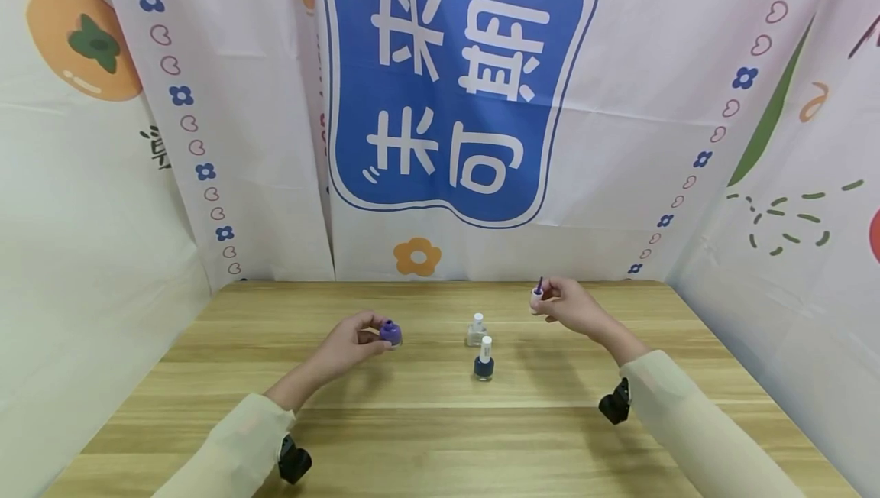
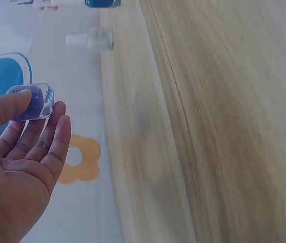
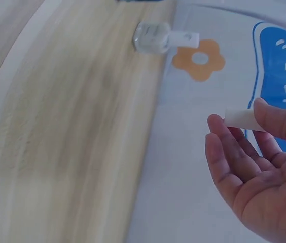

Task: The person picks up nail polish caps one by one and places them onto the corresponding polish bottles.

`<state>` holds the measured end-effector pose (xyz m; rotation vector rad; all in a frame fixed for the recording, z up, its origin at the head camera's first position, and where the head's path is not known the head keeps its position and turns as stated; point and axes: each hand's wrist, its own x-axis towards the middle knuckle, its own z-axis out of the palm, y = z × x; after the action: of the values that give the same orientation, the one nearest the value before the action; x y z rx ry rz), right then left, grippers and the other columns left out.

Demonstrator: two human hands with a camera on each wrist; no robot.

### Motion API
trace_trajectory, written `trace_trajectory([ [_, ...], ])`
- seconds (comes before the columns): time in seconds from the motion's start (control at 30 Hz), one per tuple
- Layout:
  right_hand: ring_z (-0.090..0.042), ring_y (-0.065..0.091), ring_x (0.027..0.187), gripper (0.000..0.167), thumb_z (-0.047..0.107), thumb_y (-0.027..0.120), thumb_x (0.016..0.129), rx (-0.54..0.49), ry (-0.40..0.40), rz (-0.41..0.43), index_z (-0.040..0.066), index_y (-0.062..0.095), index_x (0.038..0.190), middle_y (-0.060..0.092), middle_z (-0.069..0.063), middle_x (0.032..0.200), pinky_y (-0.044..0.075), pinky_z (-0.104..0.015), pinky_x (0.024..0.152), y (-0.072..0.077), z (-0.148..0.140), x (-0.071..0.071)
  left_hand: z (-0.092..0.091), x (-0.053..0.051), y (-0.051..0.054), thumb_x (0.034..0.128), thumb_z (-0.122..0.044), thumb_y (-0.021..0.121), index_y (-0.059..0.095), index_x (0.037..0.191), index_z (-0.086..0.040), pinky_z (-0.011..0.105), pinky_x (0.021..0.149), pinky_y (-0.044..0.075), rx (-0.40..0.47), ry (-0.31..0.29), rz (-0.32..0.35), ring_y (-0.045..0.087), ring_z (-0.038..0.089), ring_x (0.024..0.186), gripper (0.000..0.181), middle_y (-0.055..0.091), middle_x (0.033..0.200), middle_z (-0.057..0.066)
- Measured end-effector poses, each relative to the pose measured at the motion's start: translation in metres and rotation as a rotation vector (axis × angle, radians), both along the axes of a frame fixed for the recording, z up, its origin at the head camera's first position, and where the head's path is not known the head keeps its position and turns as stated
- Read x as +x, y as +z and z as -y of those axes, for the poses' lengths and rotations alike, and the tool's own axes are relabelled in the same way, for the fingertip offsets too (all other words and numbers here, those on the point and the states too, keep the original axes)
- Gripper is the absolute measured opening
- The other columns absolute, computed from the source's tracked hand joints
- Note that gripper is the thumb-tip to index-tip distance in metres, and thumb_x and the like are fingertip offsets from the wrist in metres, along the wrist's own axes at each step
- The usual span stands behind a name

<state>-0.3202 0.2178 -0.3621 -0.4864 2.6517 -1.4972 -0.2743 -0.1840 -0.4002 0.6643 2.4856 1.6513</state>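
Note:
Between thumb and fingers, my left hand [image 1: 349, 344] holds an uncapped purple nail polish bottle [image 1: 390, 334] by its side. The left wrist view shows the thumb over the bottle's [image 2: 40, 103] purple front. Off to the right, my right hand [image 1: 571, 307] pinches a white nail polish cap [image 1: 536, 299], its purple-coated brush pointing up. In the right wrist view the cap [image 3: 242, 118] sits between thumb and fingertips; its brush is hidden there. Between the hands stand two capped bottles, a clear nail polish bottle [image 1: 477, 331] and, nearer me, a dark blue one [image 1: 484, 364].
A wood-grain table [image 1: 426, 444] lies under everything. White printed cloth [image 1: 619, 139] with a blue sign rises along the back edge and both sides. A small black device [image 1: 294, 460] is on the left wrist and another [image 1: 615, 402] on the right.

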Motion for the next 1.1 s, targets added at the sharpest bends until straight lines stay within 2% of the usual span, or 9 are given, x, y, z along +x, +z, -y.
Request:
trace_trajectory([
  [0.13, -0.026, 0.065, 0.091, 0.019, 0.008, 0.064, 0.094, 0.005, 0.027, -0.025, -0.005, 0.055, 0.105, 0.062, -0.016, 0.102, 0.056, -0.042, 0.078, 0.010, 0.007, 0.007, -0.008, 0.002, 0.002, 0.0929, -0.006, 0.064, 0.057, 0.114, 0.004, 0.036, 0.084, 0.055, -0.003, -0.017, -0.010, 0.064, 0.028, 0.099, 0.024, 0.061, 0.112, 0.017],
  [0.27, -0.023, 0.064, 0.088, 0.019, 0.010, 0.065, 0.094, 0.026, 0.050, -0.059, -0.003, 0.058, 0.106, 0.063, -0.014, 0.101, 0.055, -0.038, 0.075, 0.019, 0.014, 0.016, -0.015, 0.006, 0.006, 0.0928, -0.006, 0.065, 0.057, 0.114, 0.004, 0.036, 0.083, 0.055, 0.002, -0.034, -0.016, 0.064, 0.027, 0.097, 0.024, 0.062, 0.110, 0.016],
  [0.4, -0.022, 0.064, 0.088, 0.017, 0.010, 0.065, 0.094, 0.033, 0.074, -0.081, -0.001, 0.059, 0.106, 0.064, -0.011, 0.099, 0.055, -0.041, 0.077, 0.025, 0.023, 0.024, -0.023, 0.009, 0.008, 0.0926, -0.007, 0.065, 0.058, 0.113, 0.003, 0.033, 0.082, 0.055, -0.009, -0.046, -0.022, 0.064, 0.026, 0.097, 0.024, 0.063, 0.110, 0.015],
  [0.5, -0.023, 0.064, 0.090, 0.016, 0.008, 0.065, 0.094, 0.030, 0.096, -0.095, 0.000, 0.061, 0.106, 0.063, -0.010, 0.099, 0.055, -0.042, 0.079, 0.028, 0.029, 0.030, -0.028, 0.011, 0.009, 0.0925, -0.007, 0.065, 0.058, 0.113, 0.002, 0.032, 0.082, 0.055, -0.018, -0.051, -0.027, 0.064, 0.025, 0.096, 0.024, 0.064, 0.109, 0.015],
  [0.67, -0.022, 0.063, 0.091, 0.015, 0.008, 0.067, 0.092, 0.047, 0.117, -0.133, 0.001, 0.062, 0.105, 0.063, -0.007, 0.099, 0.055, -0.035, 0.078, 0.032, 0.036, 0.040, -0.037, 0.015, 0.012, 0.0923, -0.007, 0.066, 0.059, 0.113, 0.001, 0.032, 0.081, 0.055, -0.020, -0.056, -0.024, 0.064, 0.025, 0.096, 0.024, 0.063, 0.109, 0.014],
  [1.1, -0.017, 0.061, 0.084, 0.010, 0.010, 0.068, 0.092, 0.165, 0.196, -0.279, 0.006, 0.064, 0.100, 0.064, 0.001, 0.088, 0.053, -0.033, 0.071, 0.041, 0.048, 0.056, -0.052, 0.023, 0.016, 0.0919, -0.006, 0.066, 0.060, 0.112, 0.000, 0.031, 0.077, 0.056, -0.001, -0.092, -0.051, 0.064, 0.025, 0.093, 0.022, 0.064, 0.106, 0.011],
])
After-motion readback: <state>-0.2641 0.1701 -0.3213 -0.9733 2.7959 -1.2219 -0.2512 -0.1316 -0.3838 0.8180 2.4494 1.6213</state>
